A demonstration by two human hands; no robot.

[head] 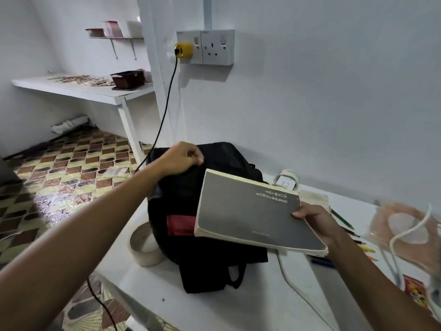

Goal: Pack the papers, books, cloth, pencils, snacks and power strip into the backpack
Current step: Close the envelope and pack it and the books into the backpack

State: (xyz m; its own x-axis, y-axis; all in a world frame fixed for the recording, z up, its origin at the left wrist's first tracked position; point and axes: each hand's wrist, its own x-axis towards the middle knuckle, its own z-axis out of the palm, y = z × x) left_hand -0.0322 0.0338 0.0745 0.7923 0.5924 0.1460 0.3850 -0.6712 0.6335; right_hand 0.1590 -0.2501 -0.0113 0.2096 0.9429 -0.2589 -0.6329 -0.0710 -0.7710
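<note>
Two hands share the work at this moment, and what counts is how the book lies against the bag's mouth. The left hand [182,156] sits at the far top edge of the black backpack [191,211], fingers curled and pinching the fabric there, apparently holding the opening up, though whether the zip is fully open cannot be told from this view. The right hand [315,220] grips the grey-covered book [248,211] by its near right edge, thumb on top of the cover and fingers underneath.

From the right hand the book stretches away to the left and forward, its long axis slanted across the bag, with the far corner just below and beside the left hand's knuckles. The book hangs above the backpack's front panel, apparently not yet inside. As a judgement, the coming move asks the right hand to tip that leading corner down and slide it toward the left hand, into the gap the left hand is holding up.

Right of the right hand, on the counter [238,306], lie pencils [343,219], and beyond the book's far edge a white power strip [287,181] rests, both still unpacked.
</note>
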